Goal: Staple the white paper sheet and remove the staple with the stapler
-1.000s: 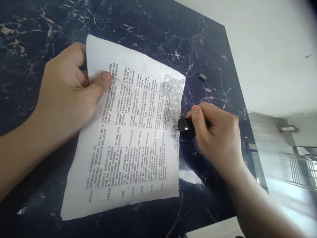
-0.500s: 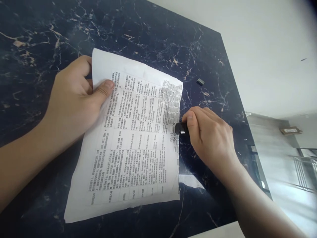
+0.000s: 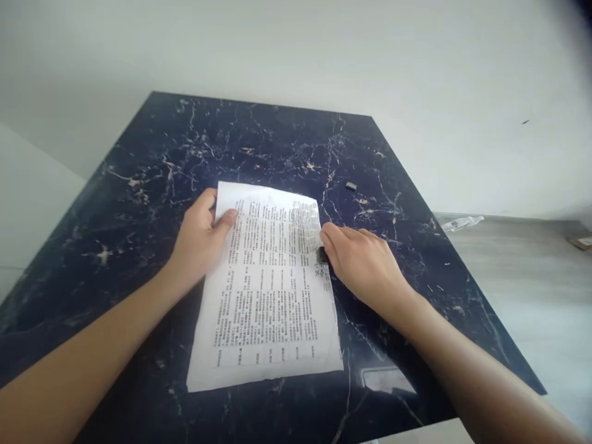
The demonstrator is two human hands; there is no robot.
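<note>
A white sheet of printed paper (image 3: 277, 320), with rows of text in a table, is held above the dark marbled table (image 3: 259, 154). My left hand (image 3: 198, 237) grips its left edge, thumb on top and fingers behind. Closed around a small black tool (image 3: 322, 254) is my right hand (image 3: 365, 253), at the paper's right edge. Most of the tool is hidden in the fist, so its exact kind does not show. Dense rows of short dark marks (image 3: 304, 225) cover the paper's upper right part, with some handwriting below them.
A small dark rectangular piece (image 3: 351, 185) lies on the table beyond my right hand. The table's far edge meets a pale wall (image 3: 259, 49). On the floor at the right is a white plastic-looking item (image 3: 462, 223), with a brown object (image 3: 581, 242) farther right.
The view has shifted back and up, so more of the table and wall shows. Both hands keep their grips, and the black tool remains at the paper's right edge.
</note>
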